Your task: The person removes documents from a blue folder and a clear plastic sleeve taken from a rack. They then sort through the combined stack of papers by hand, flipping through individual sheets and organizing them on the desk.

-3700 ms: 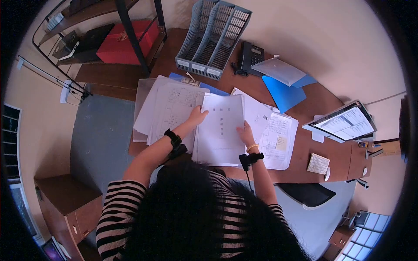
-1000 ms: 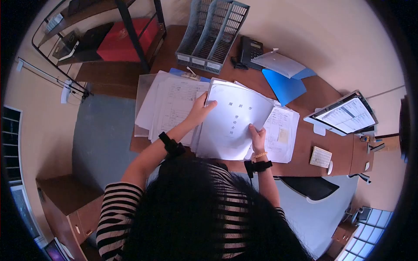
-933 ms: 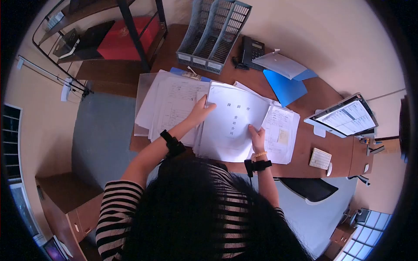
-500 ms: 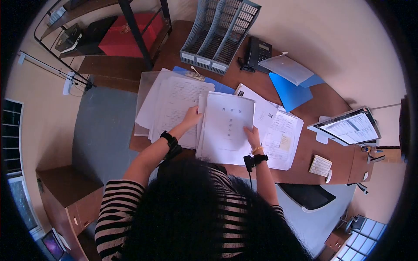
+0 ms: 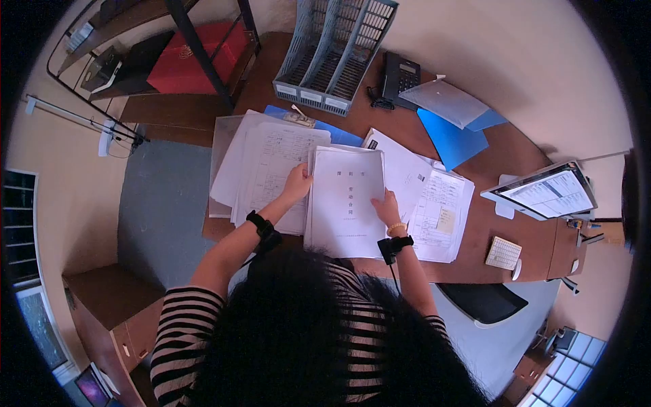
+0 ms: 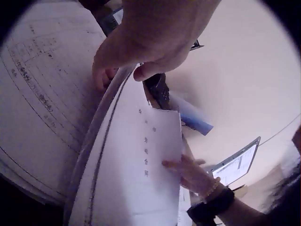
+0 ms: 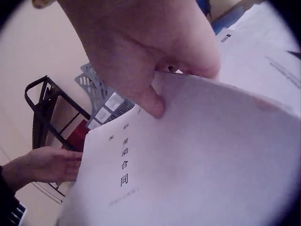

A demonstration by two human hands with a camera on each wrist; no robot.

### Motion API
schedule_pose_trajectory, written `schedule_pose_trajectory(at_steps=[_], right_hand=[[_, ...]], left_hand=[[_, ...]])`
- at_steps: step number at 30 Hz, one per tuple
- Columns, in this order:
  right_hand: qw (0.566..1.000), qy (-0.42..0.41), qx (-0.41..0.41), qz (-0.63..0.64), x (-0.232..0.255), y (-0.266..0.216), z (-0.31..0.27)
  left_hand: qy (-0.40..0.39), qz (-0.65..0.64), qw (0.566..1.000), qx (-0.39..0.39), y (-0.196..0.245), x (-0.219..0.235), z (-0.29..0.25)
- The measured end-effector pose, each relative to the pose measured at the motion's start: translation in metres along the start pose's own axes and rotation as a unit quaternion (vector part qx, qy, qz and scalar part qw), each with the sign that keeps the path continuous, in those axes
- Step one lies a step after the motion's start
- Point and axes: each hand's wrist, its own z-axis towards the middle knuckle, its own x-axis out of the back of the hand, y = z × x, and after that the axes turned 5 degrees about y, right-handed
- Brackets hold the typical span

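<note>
Between both hands is a stack of printed papers (image 5: pixel 349 197), with a few lines of Chinese characters on its white top sheet. My left hand (image 5: pixel 298 182) grips the left edge; the left wrist view shows its thumb (image 6: pixel 145 71) at the top sheet and its fingers behind. At the right edge, my right hand (image 5: pixel 386 207) pinches the stack, thumb (image 7: pixel 154 102) flat on the top sheet and fingers hidden underneath. Loose forms (image 5: pixel 271 163) lie to the left, beside the left hand. More printed sheets (image 5: pixel 437 214), one bearing a yellow note, lie right of the stack.
Behind the papers are a blue clipboard (image 5: pixel 342 135), a grey file rack (image 5: pixel 319 74) and a black telephone (image 5: pixel 400 78). A blue folder (image 5: pixel 451 139) lies to their right. Further right stand a monitor (image 5: pixel 546 193) and a white keyboard (image 5: pixel 503 253) on the brown desk (image 5: pixel 468 264).
About a second ago the stack was raised and tilted, slanting right. It has since come down and straightened, then shifted slightly left, both hands moving with it.
</note>
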Motion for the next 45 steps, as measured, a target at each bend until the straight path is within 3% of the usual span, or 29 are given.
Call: schedule_pose_trajectory(at_steps=[3, 5, 9, 11, 14, 20, 24, 27, 33, 35, 36, 38, 41, 45], right_hand=[[1.000, -0.004, -0.016, 0.002, 0.003, -0.003, -0.002], [1.000, -0.014, -0.015, 0.020, 0.006, -0.006, -0.002], [0.998, -0.014, -0.055, 0.000, 0.001, 0.011, -0.004], [0.997, -0.033, -0.065, 0.021, -0.003, 0.027, -0.004], [0.997, -0.006, -0.079, 0.015, 0.002, 0.017, -0.013], [0.998, 0.037, -0.055, 0.021, 0.000, 0.015, -0.018], [0.994, 0.030, -0.067, 0.075, 0.001, 0.013, -0.018], [0.996, 0.018, -0.072, 0.052, 0.004, 0.010, -0.018], [0.982, 0.013, -0.015, 0.186, 0.016, -0.006, -0.034], [0.973, -0.028, -0.007, 0.231, 0.020, -0.013, -0.039], [0.972, -0.026, -0.009, 0.232, 0.022, -0.016, -0.040], [0.964, -0.030, 0.068, 0.254, 0.023, -0.021, -0.040], [0.965, -0.062, 0.050, 0.248, 0.025, -0.017, -0.037], [0.963, -0.074, 0.030, 0.258, 0.016, -0.002, -0.028]], left_hand=[[-0.046, -0.008, 0.999, 0.015, 0.026, 0.009, -0.007], [-0.069, 0.079, 0.988, -0.112, 0.026, 0.007, -0.007], [-0.022, 0.103, 0.975, -0.198, 0.028, -0.002, -0.011], [-0.122, 0.127, 0.971, -0.163, 0.038, 0.000, -0.009], [-0.129, 0.148, 0.972, -0.128, 0.022, -0.013, -0.009], [-0.087, 0.202, 0.966, -0.135, 0.007, -0.019, -0.007], [-0.104, 0.204, 0.963, -0.141, 0.000, -0.020, -0.004], [-0.118, 0.167, 0.969, -0.137, 0.006, -0.020, -0.007], [-0.090, -0.028, 0.990, -0.101, -0.002, -0.021, -0.003], [-0.055, -0.125, 0.990, 0.027, -0.005, -0.018, -0.004], [-0.057, -0.123, 0.990, 0.026, -0.019, -0.020, 0.002], [-0.111, -0.146, 0.983, 0.001, -0.063, -0.031, 0.022], [-0.103, -0.187, 0.977, 0.011, -0.070, -0.029, 0.027], [-0.110, -0.219, 0.966, 0.081, -0.022, -0.009, 0.017]])
